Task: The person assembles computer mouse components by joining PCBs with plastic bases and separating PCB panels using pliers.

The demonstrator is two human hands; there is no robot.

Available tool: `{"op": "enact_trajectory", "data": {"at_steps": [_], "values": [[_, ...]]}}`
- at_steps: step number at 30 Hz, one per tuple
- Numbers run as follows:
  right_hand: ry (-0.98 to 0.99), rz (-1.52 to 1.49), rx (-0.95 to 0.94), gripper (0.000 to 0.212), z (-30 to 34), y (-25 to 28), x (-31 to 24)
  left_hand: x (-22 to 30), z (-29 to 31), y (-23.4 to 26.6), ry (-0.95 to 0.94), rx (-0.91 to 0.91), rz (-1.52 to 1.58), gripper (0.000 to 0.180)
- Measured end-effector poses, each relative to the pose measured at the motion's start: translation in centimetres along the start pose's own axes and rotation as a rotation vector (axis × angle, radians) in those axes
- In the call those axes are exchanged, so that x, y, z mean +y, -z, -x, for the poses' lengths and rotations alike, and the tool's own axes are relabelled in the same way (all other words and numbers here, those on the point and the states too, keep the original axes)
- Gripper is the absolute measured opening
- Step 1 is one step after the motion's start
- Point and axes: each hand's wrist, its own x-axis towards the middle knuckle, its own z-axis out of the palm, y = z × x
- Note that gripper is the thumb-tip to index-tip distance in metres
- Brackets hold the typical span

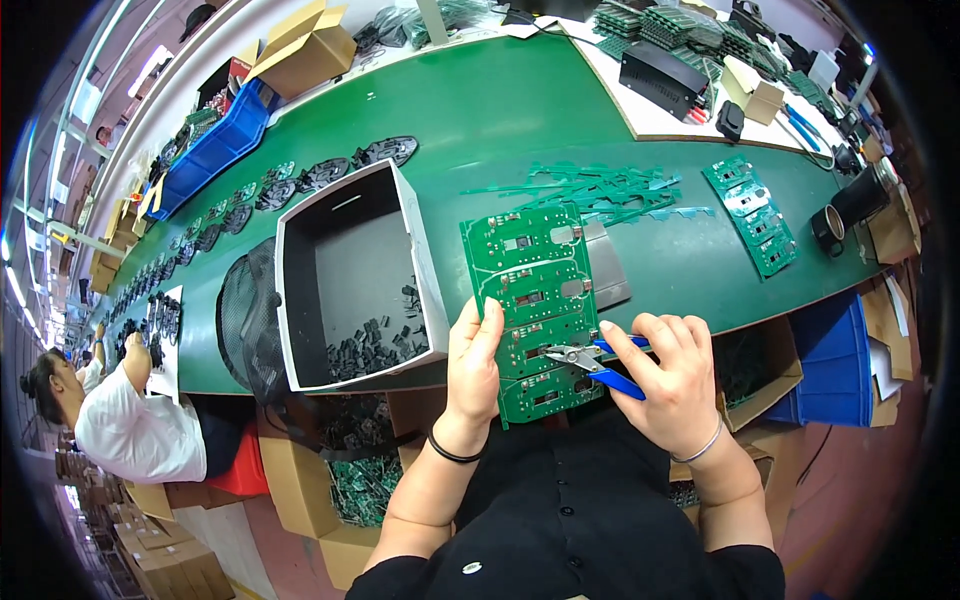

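Observation:
My left hand (473, 362) is closed on the left edge of a green circuit board panel (527, 262), its thumb lying on the board's face. The panel is made of several joined boards and is held up over the near edge of the table. In my right hand (668, 378) are side cutters with blue handles (618, 381). Their metal jaws (570, 355) lie over the panel's lower part, near the seam between two boards. Whether the jaws touch the board I cannot tell.
An open white box (287, 300) with small black parts stands left on the green table (480, 100). Green board strips (600, 190) lie behind the panel, another panel (750, 215) to the right. A black cup (828, 230) is near the right edge. A co-worker (140, 430) sits far left.

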Motion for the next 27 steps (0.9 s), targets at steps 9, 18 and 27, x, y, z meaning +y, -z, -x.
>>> {"op": "enact_trajectory", "data": {"at_steps": [9,18,27], "values": [[0.026,0.011,0.005,0.047,0.1,-0.2,0.0,-0.2,0.1,-0.1,-0.028,0.005,0.018,0.026],[0.004,-0.041,0.039,0.046,0.4,-1.0,0.0,0.0,0.1,-0.2,-0.010,0.062,0.013,0.028],[-0.264,-0.056,0.301,0.040,1.1,0.1,2.1,-0.4,-0.2,0.7,0.410,-0.093,0.550,0.051]]}}
